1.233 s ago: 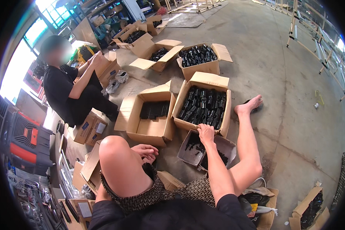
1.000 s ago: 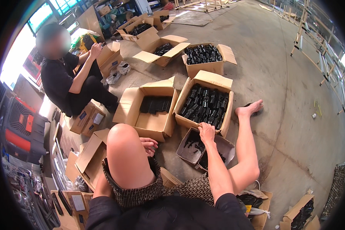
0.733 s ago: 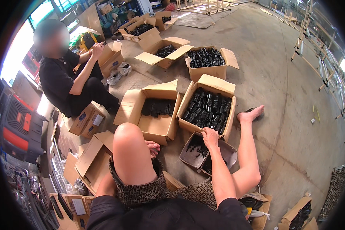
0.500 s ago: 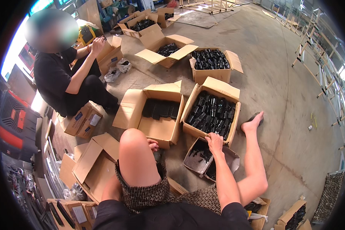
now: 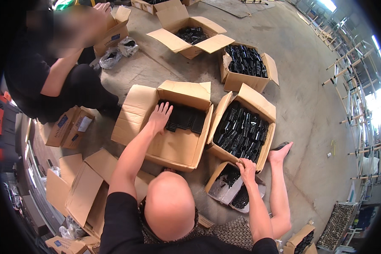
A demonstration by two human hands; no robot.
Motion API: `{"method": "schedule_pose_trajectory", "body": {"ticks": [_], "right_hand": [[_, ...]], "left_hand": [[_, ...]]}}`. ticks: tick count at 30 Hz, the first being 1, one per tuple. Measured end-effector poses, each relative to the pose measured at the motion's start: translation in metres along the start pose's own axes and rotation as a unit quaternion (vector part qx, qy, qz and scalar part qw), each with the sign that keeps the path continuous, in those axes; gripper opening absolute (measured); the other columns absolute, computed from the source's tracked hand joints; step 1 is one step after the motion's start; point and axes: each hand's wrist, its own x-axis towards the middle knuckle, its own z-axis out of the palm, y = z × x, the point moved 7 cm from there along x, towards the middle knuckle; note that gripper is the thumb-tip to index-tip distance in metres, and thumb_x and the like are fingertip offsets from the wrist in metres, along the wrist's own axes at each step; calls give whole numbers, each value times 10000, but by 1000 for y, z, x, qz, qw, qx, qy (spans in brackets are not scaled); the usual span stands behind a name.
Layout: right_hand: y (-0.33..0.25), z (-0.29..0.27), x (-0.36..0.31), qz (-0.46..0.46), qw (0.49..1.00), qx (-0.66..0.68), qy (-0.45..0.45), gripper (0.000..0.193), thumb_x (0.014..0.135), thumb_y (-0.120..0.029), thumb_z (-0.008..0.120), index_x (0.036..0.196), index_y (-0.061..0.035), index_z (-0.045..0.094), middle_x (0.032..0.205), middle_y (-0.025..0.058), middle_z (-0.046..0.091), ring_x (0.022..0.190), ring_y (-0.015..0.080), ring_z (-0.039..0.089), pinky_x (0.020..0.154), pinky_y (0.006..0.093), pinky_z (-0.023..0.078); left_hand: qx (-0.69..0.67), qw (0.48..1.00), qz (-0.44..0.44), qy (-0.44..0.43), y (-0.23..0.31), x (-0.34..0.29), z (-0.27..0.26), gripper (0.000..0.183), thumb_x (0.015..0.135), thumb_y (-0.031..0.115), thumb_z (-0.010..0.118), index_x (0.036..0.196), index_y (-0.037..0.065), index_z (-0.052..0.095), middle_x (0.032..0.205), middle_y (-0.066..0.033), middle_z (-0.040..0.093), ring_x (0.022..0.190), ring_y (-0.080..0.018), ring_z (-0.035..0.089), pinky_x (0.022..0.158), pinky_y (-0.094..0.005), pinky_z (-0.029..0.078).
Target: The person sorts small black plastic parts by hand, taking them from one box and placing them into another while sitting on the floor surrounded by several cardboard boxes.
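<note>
My left hand (image 5: 160, 117) is open, its fingers spread over the left end of the black ribbed plastic parts (image 5: 184, 118). These parts are lined up in rows at the far side of an open cardboard box (image 5: 167, 146). To its right stands a second cardboard box (image 5: 258, 101), full of glossy black plastic parts (image 5: 241, 131). My right hand (image 5: 248, 170) is closed at that box's near edge, above a small divided bin (image 5: 224, 192) of small black pieces (image 5: 230, 174). What its fingers pinch, if anything, is too small to make out.
A co-worker (image 5: 51, 84) in black sits at the left beside a small carton (image 5: 70, 127). Beyond stand two more open boxes, one with wide flaps (image 5: 169, 38), one full of black parts (image 5: 245, 61). An open carton (image 5: 78, 186) lies near left. Metal frames (image 5: 347, 80) line the right.
My left hand has gone from beside my knee forward into the middle box, over the black parts. My right hand stays by the small bin. The view has shifted, and the co-worker appears farther left.
</note>
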Motion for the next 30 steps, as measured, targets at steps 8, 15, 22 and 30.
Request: {"method": "schedule_pose_trajectory", "body": {"ticks": [8, 15, 22, 30], "right_hand": [[-10, 1, 1, 1, 1000, -22, -6, 175, 866, -186, 717, 1009, -86, 714, 922, 87, 700, 884, 295, 628, 810, 420, 426], [1, 3, -6, 27, 1000, 1, 6, 183, 855, -206, 740, 1001, -98, 719, 913, 88, 707, 895, 295, 642, 824, 425, 443], [-11, 1, -6, 24, 1000, -13, 15, 209, 877, -252, 708, 1018, -98, 721, 926, 94, 698, 928, 306, 625, 856, 440, 426], [-7, 3, -8, 6, 999, -22, 38, 215, 876, -264, 711, 1009, -96, 715, 920, 98, 693, 929, 306, 619, 850, 442, 427]], "left_hand": [[54, 991, 89, -84, -13, 63, 41, 1454, 503, 532, 936, 1607, 62, 115, 1634, -198, 230, 1495, -366, 271, 1229, -495, 210], [24, 995, 67, -65, -6, 55, 53, 1485, 430, 526, 954, 1565, -28, 173, 1566, -202, 321, 1460, -360, 306, 1196, -516, 279], [24, 995, 43, -91, 12, 3, 60, 1482, 416, 555, 955, 1534, -70, 212, 1472, -220, 400, 1394, -353, 382, 1159, -507, 326], [21, 993, 113, 14, 58, -62, 62, 1405, 372, 489, 961, 1470, -98, 311, 1372, -264, 466, 1315, -399, 454, 1113, -526, 370]]}}
